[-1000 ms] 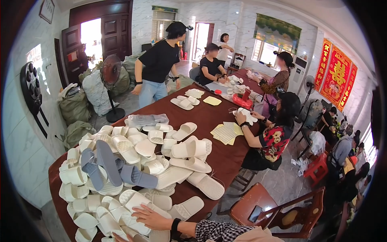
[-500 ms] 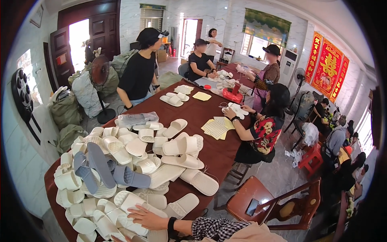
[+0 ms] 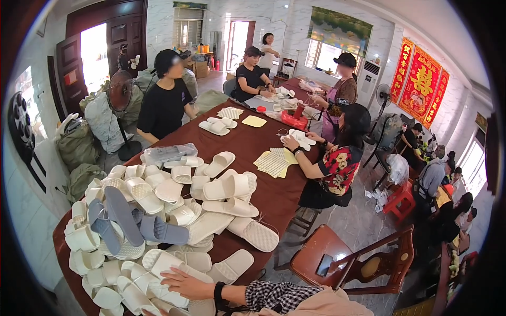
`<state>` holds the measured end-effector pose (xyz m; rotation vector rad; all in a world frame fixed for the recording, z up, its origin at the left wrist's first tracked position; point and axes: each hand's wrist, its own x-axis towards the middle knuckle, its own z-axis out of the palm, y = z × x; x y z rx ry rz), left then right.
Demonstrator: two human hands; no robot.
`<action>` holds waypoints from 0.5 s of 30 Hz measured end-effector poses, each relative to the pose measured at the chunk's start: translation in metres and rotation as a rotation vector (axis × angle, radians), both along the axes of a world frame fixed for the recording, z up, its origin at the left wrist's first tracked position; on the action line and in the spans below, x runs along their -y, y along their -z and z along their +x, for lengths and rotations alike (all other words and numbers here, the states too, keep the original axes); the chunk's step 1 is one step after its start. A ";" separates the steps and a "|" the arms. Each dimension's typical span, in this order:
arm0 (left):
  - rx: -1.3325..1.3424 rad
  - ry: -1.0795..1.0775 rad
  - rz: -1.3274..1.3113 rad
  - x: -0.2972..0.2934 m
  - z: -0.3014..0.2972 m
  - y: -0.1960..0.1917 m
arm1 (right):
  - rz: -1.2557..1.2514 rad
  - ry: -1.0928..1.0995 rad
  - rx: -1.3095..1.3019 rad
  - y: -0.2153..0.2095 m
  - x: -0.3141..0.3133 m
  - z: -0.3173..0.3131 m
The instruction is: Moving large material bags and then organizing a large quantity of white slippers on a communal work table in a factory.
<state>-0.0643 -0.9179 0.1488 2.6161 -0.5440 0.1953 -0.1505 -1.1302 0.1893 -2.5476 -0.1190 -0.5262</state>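
A big heap of white slippers point(image 3: 204, 231) covers the near end of the table. My right hand point(image 3: 185, 285) lies with fingers stretched over a white slipper point(image 3: 163, 262) at the front of the heap, and a dark band circles its wrist. Only a sliver of my left hand point(image 3: 153, 313) shows at the lower edge, beside white slippers; its fingers are mostly hidden. Several grey-blue slippers point(image 3: 124, 216) lie on top of the pile, left of centre. A clear plastic bag point(image 3: 167, 153) rests behind the heap.
A brown cloth covers the long table point(image 3: 274, 195). Co-workers sit and stand along it; one at the right handles white slippers point(image 3: 298, 139) near yellow sheets point(image 3: 274, 162). A wooden chair point(image 3: 316, 253) with a phone on it stands at my right. A fan point(image 3: 121, 95) and sacks line the left.
The whole view has shifted slightly left and up. The person in black at the left has turned toward the table. My right hand stays on the slippers.
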 end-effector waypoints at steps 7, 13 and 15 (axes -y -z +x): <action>0.039 -0.002 0.027 0.001 0.001 0.002 | -0.005 0.007 -0.012 0.001 0.001 0.000; 0.079 0.011 0.025 0.000 0.002 0.005 | -0.055 0.005 -0.027 0.002 0.002 0.000; 0.076 0.009 0.026 0.000 0.002 0.005 | -0.059 0.002 -0.020 0.001 0.002 0.000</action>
